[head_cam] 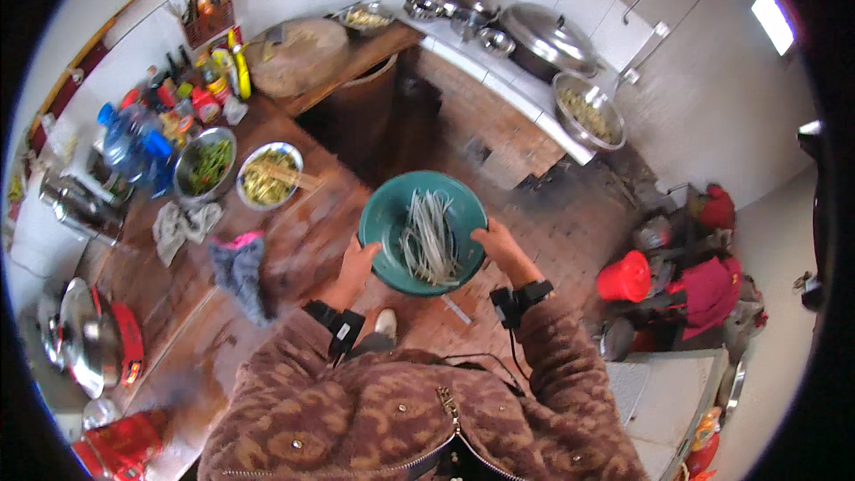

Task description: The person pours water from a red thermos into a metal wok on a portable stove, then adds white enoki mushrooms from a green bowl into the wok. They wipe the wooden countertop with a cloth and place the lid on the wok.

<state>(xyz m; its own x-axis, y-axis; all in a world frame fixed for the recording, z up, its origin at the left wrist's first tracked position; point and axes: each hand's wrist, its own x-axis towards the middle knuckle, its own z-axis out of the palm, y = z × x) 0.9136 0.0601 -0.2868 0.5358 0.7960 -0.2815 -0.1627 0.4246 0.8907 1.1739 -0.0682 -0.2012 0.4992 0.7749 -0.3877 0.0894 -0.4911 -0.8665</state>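
Between both hands I carry a round green plastic basin (382, 214) in front of my body, above the floor beside the wooden table. A bundle of long, pale strands (431, 240), perhaps noodles, lies inside it. My left hand (357, 260) grips the basin's left rim, thumb over the edge. On the opposite rim my right hand (504, 247) has the same kind of hold, and its fingers are partly hidden beneath the basin. To the left, a white bowl of food (262, 177) with wooden chopsticks (290, 176) across it stands on the tabletop.
The wooden table (300, 240) holds a metal bowl of green vegetables (206, 164), cloths (240, 274) and several bottles (133, 140). A brick stove (481, 100) bears a lidded wok (551, 37) and a metal basin of food (588, 113). A red bucket (624, 277) stands right.
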